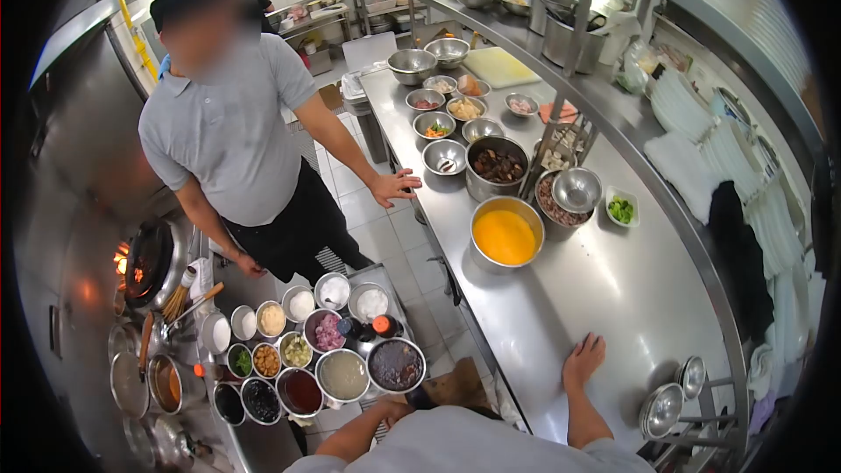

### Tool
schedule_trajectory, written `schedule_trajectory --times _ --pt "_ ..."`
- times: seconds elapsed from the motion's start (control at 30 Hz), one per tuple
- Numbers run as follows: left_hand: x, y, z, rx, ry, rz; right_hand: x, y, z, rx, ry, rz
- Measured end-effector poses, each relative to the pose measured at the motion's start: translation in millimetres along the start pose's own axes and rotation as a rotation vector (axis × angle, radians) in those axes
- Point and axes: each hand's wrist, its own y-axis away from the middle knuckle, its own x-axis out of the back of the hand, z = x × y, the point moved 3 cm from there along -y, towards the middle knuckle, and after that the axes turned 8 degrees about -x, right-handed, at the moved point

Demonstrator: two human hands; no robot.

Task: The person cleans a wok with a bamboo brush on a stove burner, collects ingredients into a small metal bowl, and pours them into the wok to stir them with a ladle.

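My right hand (584,361) lies palm down on the steel worktable (561,298), fingers spread, holding nothing. My left hand (392,412) is low in the view beside my body, just below a metal pot of dark sauce (396,365); its fingers are hidden. Further up the worktable from my right hand stands a pot of orange-yellow liquid (504,237). Behind it are a pot of dark brown pieces (497,166), a steel bowl (576,190) over minced brown food and a white dish of chopped greens (622,208).
A co-worker (236,114) in a grey shirt stands at the left, one hand by the table edge. Seasoning containers (300,391) fill the lower left, beside a wok (149,263) near flames. Small steel bowls (661,412) sit lower right, under an overhead shelf (613,123).
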Motion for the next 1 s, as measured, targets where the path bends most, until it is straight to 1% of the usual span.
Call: schedule_trajectory --times 0.1,0.13,0.17,0.23,0.27,0.3,0.37,0.4,0.43,0.5,0.53,0.6,0.63,0.67,0.7,0.73,0.77,0.8,0.83,0.87,0.9,0.93,0.97,1.0 --pt "-2 24 17 -0.089 0.058 0.140 -8 -4 7 -0.017 0.028 -0.032" --pt "4 -7 -9 -0.063 0.120 0.119 -10 -2 7 -0.017 0.034 -0.019" --pt "0 -3 -11 -0.069 0.120 0.122 -9 -2 8 -0.011 0.037 -0.007" --pt "-8 22 -4 -0.174 -0.076 0.234 -3 -3 11 -0.023 0.032 -0.025" --pt "-16 36 3 -0.135 -0.054 0.265 -4 -2 7 -0.038 0.026 -0.047" --pt "-21 36 -2 -0.139 -0.034 0.289 -5 -1 2 -0.013 0.008 -0.049" --pt "-26 22 -20 -0.127 -0.109 0.331 -1 0 8 -0.033 -0.022 -0.037" --pt "-22 -5 -41 -0.322 -0.422 0.358 -2 -1 8 -0.012 -0.022 -0.036" --pt "-32 -6 -49 -0.330 -0.410 0.359 -6 0 9 -0.031 -0.018 -0.048" --pt "-38 1 -42 -0.451 -0.614 0.636 0 0 11 -0.049 -0.014 -0.055" --pt "-47 0 -37 -0.452 -0.607 0.643 4 -1 9 -0.056 -0.043 -0.062" --pt "-68 11 -38 -0.453 -0.314 0.939 6 1 12 -0.051 -0.077 -0.087" --pt "-80 14 -38 -0.440 -0.302 0.947 6 1 15 -0.046 -0.107 -0.059" --pt "-94 19 -35 -0.478 -0.258 0.951 5 3 15 -0.042 -0.137 -0.033" --pt "-113 23 -34 -0.513 -0.214 0.951 14 3 10 -0.033 -0.141 -0.053" --pt "-136 25 -34 -0.494 -0.202 0.950 26 3 9 -0.019 -0.251 -0.066" --pt "-157 22 -39 -0.452 -0.113 0.935 34 6 11 -0.009 -0.359 -0.077" --pt "-174 21 -43 -0.415 -0.027 0.922 29 11 16 -0.006 -0.357 -0.093" --pt "-189 18 -54 -0.403 -0.018 0.925 22 15 17 0.048 -0.457 -0.098" --pt "-208 4 -76 -0.434 -0.080 0.854 19 22 16 0.103 -0.561 -0.104" --pt "-225 -7 -98 -0.464 -0.139 0.787 20 36 15 0.113 -0.570 -0.119" --pt "-241 -11 -116 -0.370 -0.120 0.793 23 60 9 0.238 -0.624 -0.193" --pt "-246 -13 -132 -0.362 -0.089 0.821 27 84 -2 0.378 -0.680 -0.271" --pt "-254 -18 -151 -0.298 -0.066 0.756 44 111 -12 0.493 -0.677 -0.348"
